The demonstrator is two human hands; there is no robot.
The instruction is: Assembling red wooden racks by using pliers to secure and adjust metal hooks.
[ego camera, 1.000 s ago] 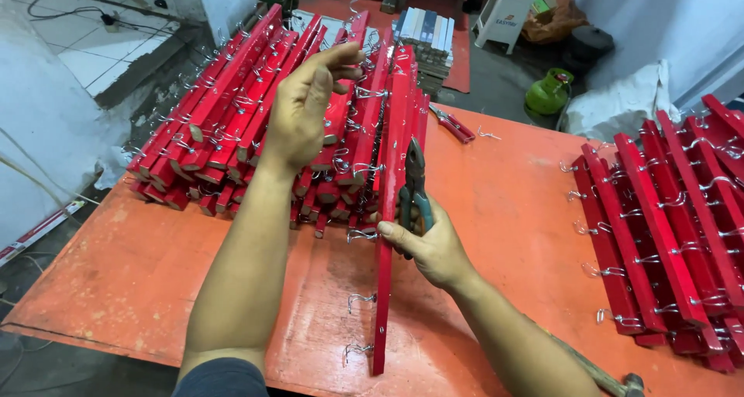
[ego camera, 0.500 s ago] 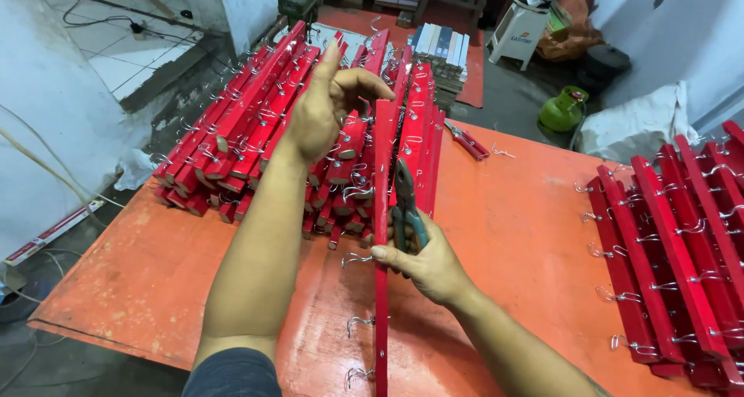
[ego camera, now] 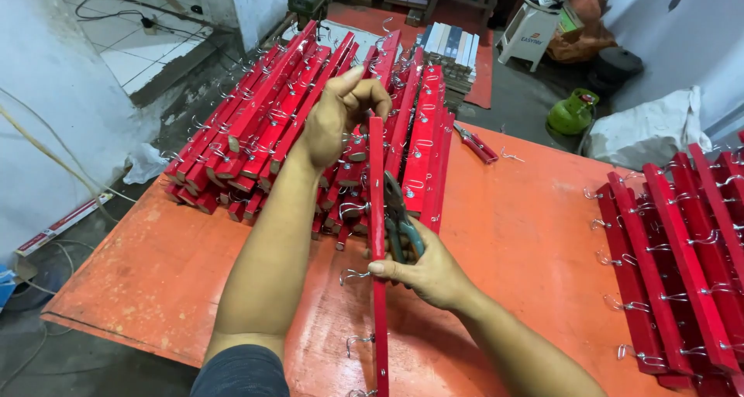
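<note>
— Head view: where was the slat (ego camera: 377,211)?
— Upright over the worktop (ego camera: 527,203); left hand (ego camera: 335,119) clamped its top, right hand (ego camera: 425,267) closed on it and pliers (ego camera: 400,225).
— Handling?
— Stiff, light, I judged; hold between hooks (ego camera: 353,274).

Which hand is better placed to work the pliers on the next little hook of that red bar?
Probably the right hand: it already holds the pliers against the red bar, just above a wire hook. The left hand grips the bar's far end, steadying it.
</note>
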